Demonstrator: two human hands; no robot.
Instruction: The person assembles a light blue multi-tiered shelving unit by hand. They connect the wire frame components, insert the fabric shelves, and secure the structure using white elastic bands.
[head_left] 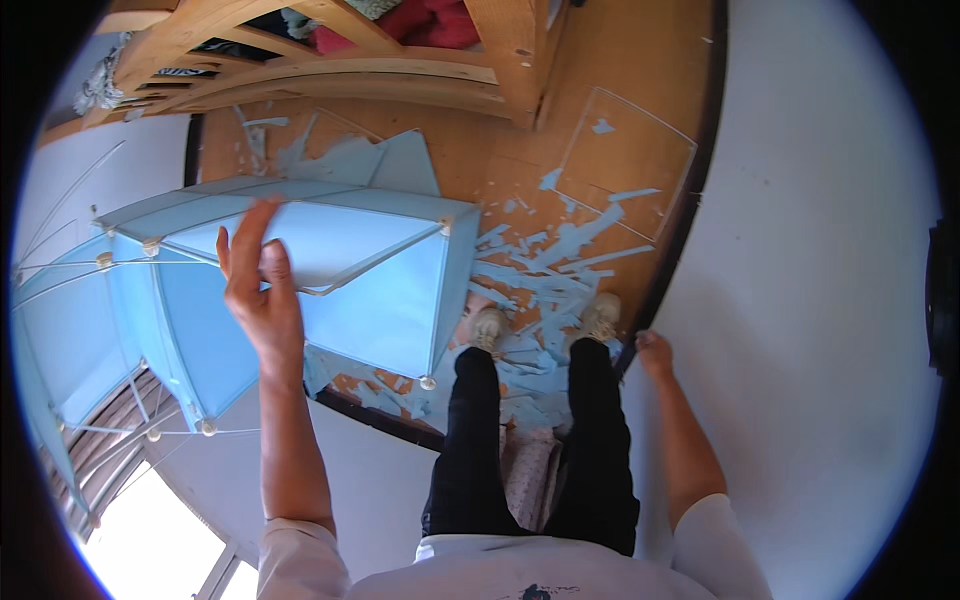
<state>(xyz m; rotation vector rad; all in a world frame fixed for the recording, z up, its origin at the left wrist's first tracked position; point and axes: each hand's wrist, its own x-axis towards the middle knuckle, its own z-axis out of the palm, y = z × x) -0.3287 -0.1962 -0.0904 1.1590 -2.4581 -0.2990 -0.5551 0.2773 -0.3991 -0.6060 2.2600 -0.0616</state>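
My left hand (262, 285) is raised in front of a light-blue, fabric-panelled storage rack (370, 320) with thin rods and round white corner connectors. Its fingers are spread, slightly smeared by motion, and I see nothing in them. A loose-looking thin rod (375, 265) runs behind that hand across the blue panel. My right hand (655, 355) hangs low at my right side, by the dark skirting at the wall. Its fingers are curled closed; whether they hold anything is hidden. Between the hands, torn light-blue strips (545, 270) lie over the floor around my shoes.
A wooden bed frame (430, 85) with a red cloth (430, 22) stands at the far side. A white wall (800, 300) runs along my right, above dark skirting (690, 210). A patterned roll (530, 465) lies between my legs. A bright window (155, 530) is at lower left.
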